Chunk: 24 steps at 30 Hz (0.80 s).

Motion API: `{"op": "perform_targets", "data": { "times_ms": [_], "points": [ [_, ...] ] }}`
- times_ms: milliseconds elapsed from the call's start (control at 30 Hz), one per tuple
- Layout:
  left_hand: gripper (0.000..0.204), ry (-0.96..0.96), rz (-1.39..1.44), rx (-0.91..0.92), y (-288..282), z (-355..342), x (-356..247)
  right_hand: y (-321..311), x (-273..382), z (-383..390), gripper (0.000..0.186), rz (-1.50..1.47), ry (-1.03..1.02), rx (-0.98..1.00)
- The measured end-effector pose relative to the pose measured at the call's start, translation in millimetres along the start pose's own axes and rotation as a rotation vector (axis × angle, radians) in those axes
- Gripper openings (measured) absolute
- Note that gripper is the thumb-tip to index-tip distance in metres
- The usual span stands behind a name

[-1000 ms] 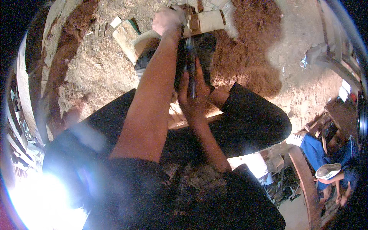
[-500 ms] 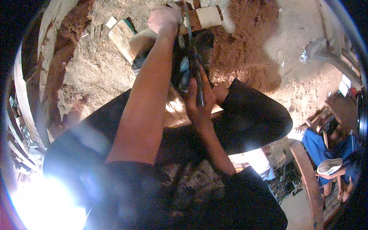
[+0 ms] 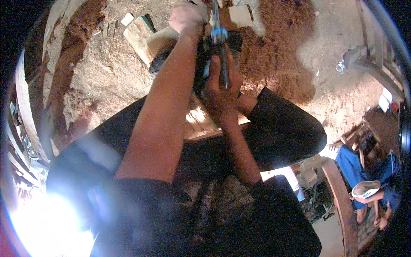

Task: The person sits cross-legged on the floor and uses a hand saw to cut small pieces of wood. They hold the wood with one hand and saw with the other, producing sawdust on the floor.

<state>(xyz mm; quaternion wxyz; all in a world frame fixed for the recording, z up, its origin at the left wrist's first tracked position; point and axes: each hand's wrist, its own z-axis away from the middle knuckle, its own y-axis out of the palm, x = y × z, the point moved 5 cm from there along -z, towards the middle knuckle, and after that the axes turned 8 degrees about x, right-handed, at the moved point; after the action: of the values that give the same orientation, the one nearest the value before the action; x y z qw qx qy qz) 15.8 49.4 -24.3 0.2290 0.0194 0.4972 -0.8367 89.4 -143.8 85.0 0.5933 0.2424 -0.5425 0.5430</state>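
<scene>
My right hand is closed round the dark handle of a long, narrow tool. A blue band shows on the tool, and its thin grey length runs out past the top edge, so its kind is unclear. Farther ahead and to the left, my left hand is closed close beside the tool's far part. Whatever it grips is hidden by the hand and the picture's edge. Both arms reach forward over my dark-clothed legs. A light wooden piece lies under the right forearm, between the legs.
A flat board and a pale block lie on the sawdust-covered ground. At the lower right, behind a curved timber, another person in blue holds a pale cap-like thing. Wood scraps line the left side.
My right hand has pushed forward, away from me, carrying the tool with it; the blue band now shows. My left hand has shifted slightly to the right.
</scene>
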Motion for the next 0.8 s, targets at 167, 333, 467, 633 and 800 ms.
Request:
{"op": "perform_targets", "data": {
  "times_ms": [167,333,467,633,800],
  "points": [
    [0.059,0.001,0.0,0.058,-7.1,3.5,-10.6,-2.0,-19.1,61.5,0.044,0.058,-0.077,-0.03],
    [0.059,-0.027,0.007,0.004,-7.2,1.3,-4.8,10.5,4.6,9.0,0.046,0.052,0.051,0.017],
    [0.058,-0.018,0.028,0.035,-3.7,0.3,-3.5,6.2,-13.3,63.0,0.047,0.074,-0.039,-0.044],
    [0.056,-0.003,-0.014,-0.019,-2.5,-5.2,-0.8,7.4,6.5,11.7,0.046,-0.031,0.098,0.056],
    [0.057,-0.015,0.059,0.004,-9.1,2.1,-4.9,3.8,-23.2,48.5,0.04,-0.05,0.033,0.083]
  ]
}}
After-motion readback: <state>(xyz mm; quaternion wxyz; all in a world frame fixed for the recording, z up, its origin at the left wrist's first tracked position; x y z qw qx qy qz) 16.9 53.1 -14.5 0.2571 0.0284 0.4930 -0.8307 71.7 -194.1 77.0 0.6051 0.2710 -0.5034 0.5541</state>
